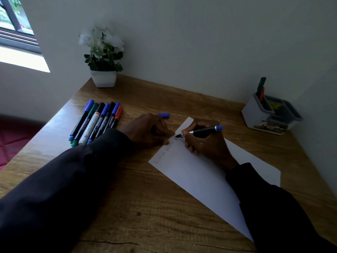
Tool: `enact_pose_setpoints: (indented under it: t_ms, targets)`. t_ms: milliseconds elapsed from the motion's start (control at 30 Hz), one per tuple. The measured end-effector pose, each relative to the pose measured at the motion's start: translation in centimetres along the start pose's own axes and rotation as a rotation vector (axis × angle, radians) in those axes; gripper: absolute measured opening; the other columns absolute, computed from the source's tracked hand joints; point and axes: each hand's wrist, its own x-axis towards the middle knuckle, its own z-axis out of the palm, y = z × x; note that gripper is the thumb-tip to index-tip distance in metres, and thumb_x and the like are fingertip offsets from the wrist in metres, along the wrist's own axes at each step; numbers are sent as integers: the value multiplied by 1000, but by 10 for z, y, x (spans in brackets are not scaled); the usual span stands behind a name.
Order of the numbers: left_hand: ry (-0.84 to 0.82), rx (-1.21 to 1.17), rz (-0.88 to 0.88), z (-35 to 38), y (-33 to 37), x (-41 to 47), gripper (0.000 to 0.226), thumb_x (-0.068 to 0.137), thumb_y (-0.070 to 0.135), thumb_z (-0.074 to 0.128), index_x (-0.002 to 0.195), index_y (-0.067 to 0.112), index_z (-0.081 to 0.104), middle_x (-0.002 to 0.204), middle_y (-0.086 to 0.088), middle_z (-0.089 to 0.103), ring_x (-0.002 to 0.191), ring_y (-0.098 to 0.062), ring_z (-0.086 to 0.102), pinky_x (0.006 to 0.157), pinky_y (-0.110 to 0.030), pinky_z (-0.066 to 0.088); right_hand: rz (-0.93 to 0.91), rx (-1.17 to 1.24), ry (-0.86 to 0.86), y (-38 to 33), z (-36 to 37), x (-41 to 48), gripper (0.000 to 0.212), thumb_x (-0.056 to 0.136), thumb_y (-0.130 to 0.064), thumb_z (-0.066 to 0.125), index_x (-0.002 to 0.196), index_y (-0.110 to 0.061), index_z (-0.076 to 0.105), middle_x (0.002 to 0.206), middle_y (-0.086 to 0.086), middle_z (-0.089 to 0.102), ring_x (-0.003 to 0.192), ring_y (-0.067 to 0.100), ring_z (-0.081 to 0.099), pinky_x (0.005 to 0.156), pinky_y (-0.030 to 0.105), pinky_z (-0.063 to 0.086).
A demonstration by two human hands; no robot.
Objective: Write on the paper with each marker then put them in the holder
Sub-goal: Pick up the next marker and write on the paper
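A white sheet of paper (197, 172) lies on the wooden desk with faint writing along its left edge. My right hand (207, 143) grips an uncapped black marker with a blue end (202, 132), its tip touching the paper near the top corner. My left hand (147, 132) rests on the desk with fingertips pressing the paper's edge. The marker's blue cap (164, 115) lies just behind my left hand. Several capped markers (96, 121) lie side by side at the left. The white and grey holder (264, 115) at the back right has a green and a red marker (261, 88) standing in it.
A white pot with white flowers (103, 57) stands at the desk's back left corner against the wall. A window (16, 24) is at the upper left. The desk's left edge drops to a dark red surface (12, 136).
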Motion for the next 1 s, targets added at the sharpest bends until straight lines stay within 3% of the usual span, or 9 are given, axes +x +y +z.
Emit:
enact_pose_setpoints:
  t_ms: [267,467,767,867,1000]
  targets:
    - [5,-1,0,1,-1,1,32,87,19,66,118,27,63,120,10,58,100,1,55,76,-5,47,35,-22,29,-4,-1,-2,14,92,-10,70,80,-4,68,60,2,69,47,11,63,42,19,49]
    - [14,9,4,0,0,0,32,87,18,67,118,24,64,111,15,55,89,11,51,74,5,40,7,-28,9,-2,1,0,10,89,-22,72,81,-17,71,67,3,71,52,14,66,46,21,52]
    - [17,33,13,1,-2,0,33,86,20,67,118,28,63,111,18,53,91,11,50,72,3,41,93,6,3,6,-1,3,13,89,-23,72,79,-15,70,64,1,69,49,10,64,44,19,51]
    - [20,17,21,1,-1,0,33,86,19,67,117,29,63,108,19,53,90,9,52,74,5,39,104,31,-16,1,-3,3,27,78,-40,77,74,-14,68,62,3,69,46,12,63,42,20,50]
    - [23,10,12,2,-1,0,32,86,20,68,115,32,62,108,19,54,91,10,52,72,2,42,22,16,42,-1,-1,0,14,90,-15,72,81,-5,67,64,6,69,49,15,64,42,21,51]
